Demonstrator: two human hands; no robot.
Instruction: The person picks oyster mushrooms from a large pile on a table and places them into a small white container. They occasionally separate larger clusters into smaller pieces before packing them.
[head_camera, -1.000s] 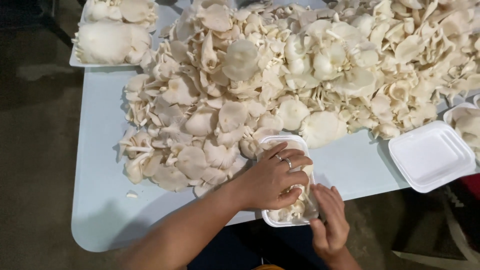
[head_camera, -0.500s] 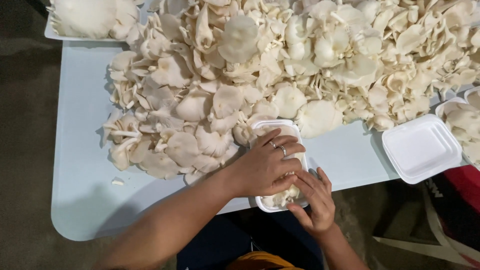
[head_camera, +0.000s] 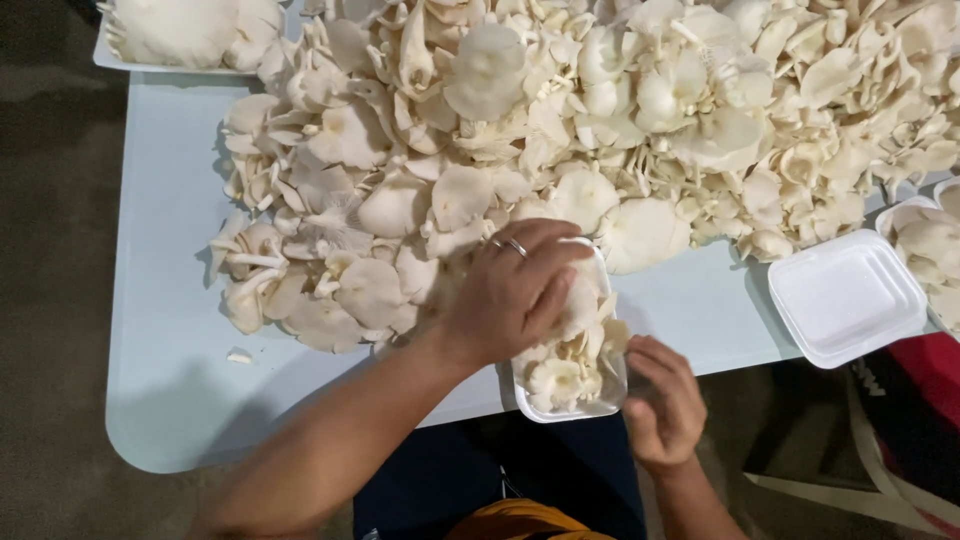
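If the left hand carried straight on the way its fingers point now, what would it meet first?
Probably the big pale mushroom cap lying just past the tray's far end. The left hand rests on the mushrooms in the white foam tray, fingers pointing up-right.

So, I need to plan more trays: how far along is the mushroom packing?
Early, it seems. Done: a filled tray sits at the far left and another at the right edge. In hand: the left hand presses mushrooms into a near-full tray at the table edge, while the right hand steadies it. Left: a large loose pile and one empty tray.
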